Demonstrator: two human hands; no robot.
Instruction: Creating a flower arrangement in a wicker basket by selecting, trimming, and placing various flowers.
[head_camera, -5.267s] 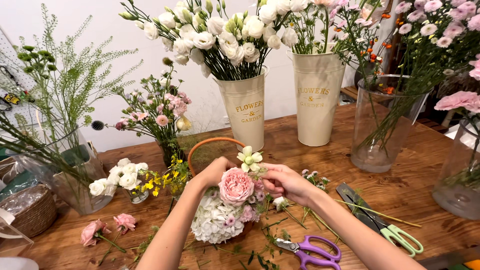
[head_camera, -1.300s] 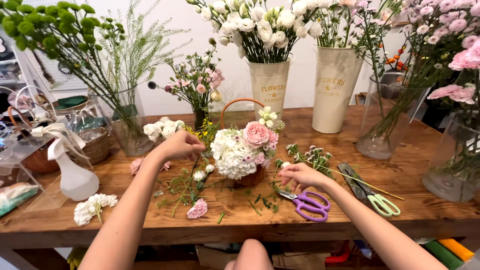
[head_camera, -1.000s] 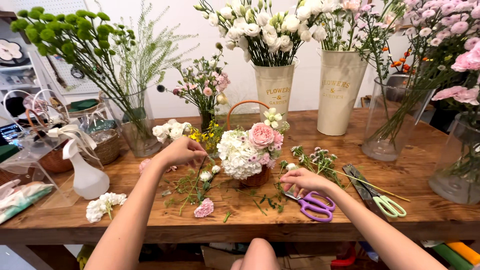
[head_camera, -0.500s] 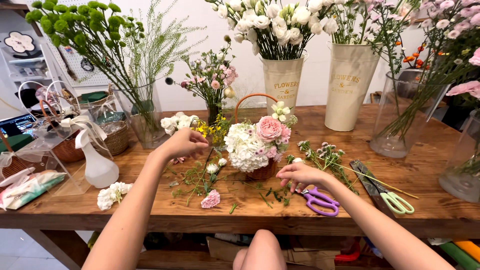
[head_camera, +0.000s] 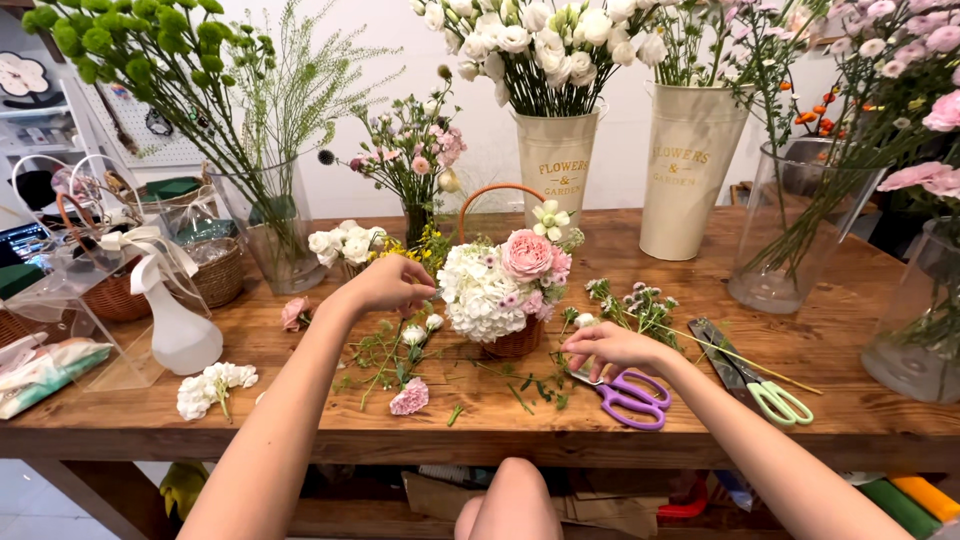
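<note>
While the person sits at the wooden table (head_camera: 700, 420), the right hand (head_camera: 610, 347) rests low on the table with the fingers curled over the blades of the purple scissors (head_camera: 625, 395); whether it really grips them cannot be told. Just to the right of these lie the green-handled scissors (head_camera: 755, 380), and a long thin stem crosses behind them. Loose green cuttings and a small pink flower head (head_camera: 409, 397) lie on the table between the two arms. At the left, near the edge, is a small white flower bunch (head_camera: 212, 385), and behind it a white spray bottle (head_camera: 180, 325).

Further in, the left hand (head_camera: 388, 284) is raised, its grip pinched closed on a small stem with yellow flowers (head_camera: 425, 245), just beside the flower basket (head_camera: 505, 295). This basket stands in the middle of the table, filled with white hydrangea and one pink rose, between both hands.

Behind it stand a small vase of pink wildflowers (head_camera: 415, 165), a glass vase with green stems (head_camera: 275, 235), two cream metal buckets (head_camera: 685, 175) with white flowers, and big glass vases (head_camera: 790, 235) at the right.
</note>
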